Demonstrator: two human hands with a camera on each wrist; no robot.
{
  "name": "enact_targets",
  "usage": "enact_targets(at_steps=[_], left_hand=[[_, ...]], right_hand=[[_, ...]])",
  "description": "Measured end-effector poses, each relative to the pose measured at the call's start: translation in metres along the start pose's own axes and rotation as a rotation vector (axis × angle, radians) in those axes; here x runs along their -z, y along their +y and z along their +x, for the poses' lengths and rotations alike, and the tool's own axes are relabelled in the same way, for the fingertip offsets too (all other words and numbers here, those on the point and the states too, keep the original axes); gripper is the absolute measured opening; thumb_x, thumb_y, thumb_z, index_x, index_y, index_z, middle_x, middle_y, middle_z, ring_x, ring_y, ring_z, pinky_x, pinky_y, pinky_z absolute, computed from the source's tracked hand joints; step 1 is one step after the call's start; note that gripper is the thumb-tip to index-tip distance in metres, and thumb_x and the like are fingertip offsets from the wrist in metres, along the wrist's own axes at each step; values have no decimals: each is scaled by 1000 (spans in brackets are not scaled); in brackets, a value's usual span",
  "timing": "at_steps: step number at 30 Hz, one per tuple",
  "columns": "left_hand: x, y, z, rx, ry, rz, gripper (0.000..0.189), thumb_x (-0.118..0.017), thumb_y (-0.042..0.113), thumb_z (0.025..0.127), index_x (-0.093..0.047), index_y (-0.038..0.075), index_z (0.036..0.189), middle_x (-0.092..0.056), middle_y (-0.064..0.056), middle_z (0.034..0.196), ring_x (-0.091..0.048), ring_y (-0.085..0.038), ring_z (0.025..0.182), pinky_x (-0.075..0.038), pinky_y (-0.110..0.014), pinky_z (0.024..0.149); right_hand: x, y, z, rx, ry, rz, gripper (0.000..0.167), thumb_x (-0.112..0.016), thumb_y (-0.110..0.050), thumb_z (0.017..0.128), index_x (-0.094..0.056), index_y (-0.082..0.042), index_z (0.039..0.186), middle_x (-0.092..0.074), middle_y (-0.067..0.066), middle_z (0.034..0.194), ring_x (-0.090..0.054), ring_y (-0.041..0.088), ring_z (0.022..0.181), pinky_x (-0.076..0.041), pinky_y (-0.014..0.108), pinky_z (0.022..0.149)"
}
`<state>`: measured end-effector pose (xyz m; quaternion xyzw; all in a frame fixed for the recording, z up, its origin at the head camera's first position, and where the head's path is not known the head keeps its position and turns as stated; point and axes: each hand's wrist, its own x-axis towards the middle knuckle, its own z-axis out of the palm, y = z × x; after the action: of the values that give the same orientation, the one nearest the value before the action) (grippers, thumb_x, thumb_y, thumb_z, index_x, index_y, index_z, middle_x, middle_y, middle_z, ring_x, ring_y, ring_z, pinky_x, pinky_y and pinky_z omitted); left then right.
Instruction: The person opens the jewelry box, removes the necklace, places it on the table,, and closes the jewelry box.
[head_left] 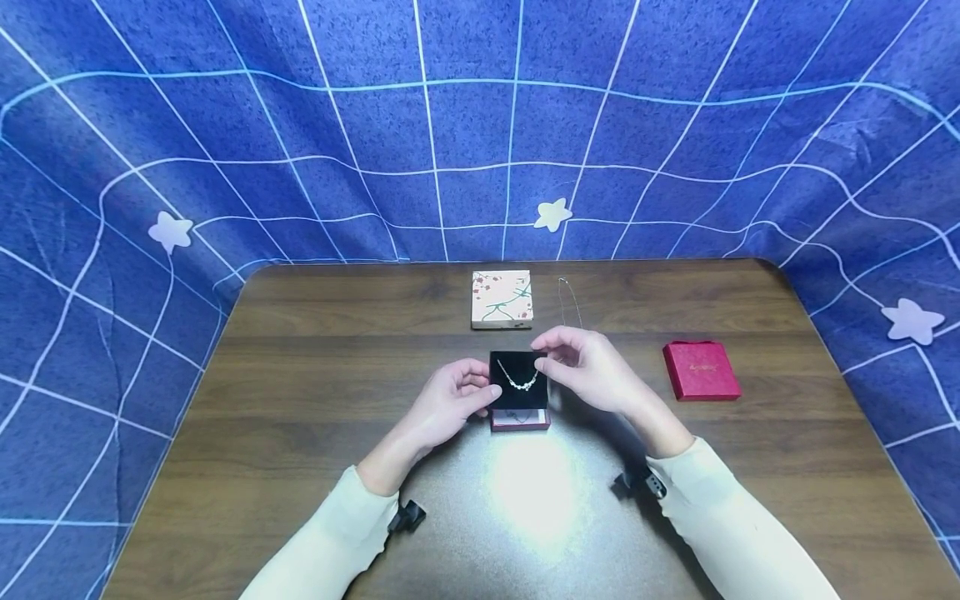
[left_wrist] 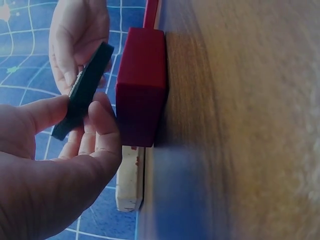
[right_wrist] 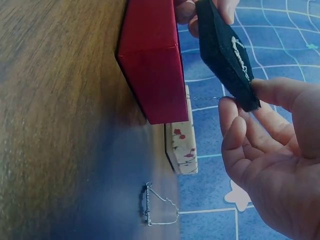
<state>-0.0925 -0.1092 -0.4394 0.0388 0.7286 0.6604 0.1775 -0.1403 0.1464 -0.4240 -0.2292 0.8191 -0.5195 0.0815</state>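
My left hand (head_left: pixel 448 402) and right hand (head_left: pixel 594 371) pinch the black pad (head_left: pixel 517 367) at opposite edges, above the red box (head_left: pixel 521 428), well in from the far edge of the desk (head_left: pixel 337 417). It seems light, rather stiff; the necklace (head_left: pixel 525 385) looks delicate, so rims are safest.

The black pad (head_left: pixel 517 369) looks like matt, velvety cloth; the necklace (head_left: pixel 525 387) on it, shiny metal. At the pad's six o'clock, the red box (head_left: pixel 521 427) seems smooth, faintly glossy card. The desk (head_left: pixel 337 350) shows glossy wood grain.
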Motion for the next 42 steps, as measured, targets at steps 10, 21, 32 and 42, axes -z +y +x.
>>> enact_targets(at_steps=[10, 21, 32, 42], left_hand=[[1, -2, 1, 11, 14, -15, 30, -70, 3, 100, -61, -9, 125, -69, -15, 109, -69, -15, 87, -59, -28, 74], [1, -2, 2, 5, 21, -27, 31, -70, 3, 100, -60, -11, 125, -69, -17, 108, -69, -32, 95, -58, -27, 73], [4, -3, 3, -22, -31, -49, 31, -66, 3, 101, -56, -12, 127, -70, -31, 120, -67, -32, 96, -54, -26, 72], [5, -5, 3, -36, -75, -134, 27, -64, 2, 100, -55, -7, 124, -72, -28, 116, -65, -18, 88, -49, -25, 69]], right_hand=[[1, 1, -4, 209, 103, -190, 31, -81, -9, 93, -72, -12, 123, -70, 5, 118, -66, 22, 103, -58, 50, 79], [-6, -9, -6, 582, 54, -552, 22, -85, -15, 87, -77, -8, 106, -68, 8, 116, -60, 27, 109, -50, 45, 96], [-13, -15, -9, 680, 23, -771, 22, -87, -18, 86, -79, -10, 105, -69, 2, 108, -61, 24, 102, -49, 40, 79], [-16, -19, -9, 690, 25, -810, 22, -88, -20, 87, -79, -10, 104, -69, 1, 104, -61, 23, 100, -45, 37, 74]])
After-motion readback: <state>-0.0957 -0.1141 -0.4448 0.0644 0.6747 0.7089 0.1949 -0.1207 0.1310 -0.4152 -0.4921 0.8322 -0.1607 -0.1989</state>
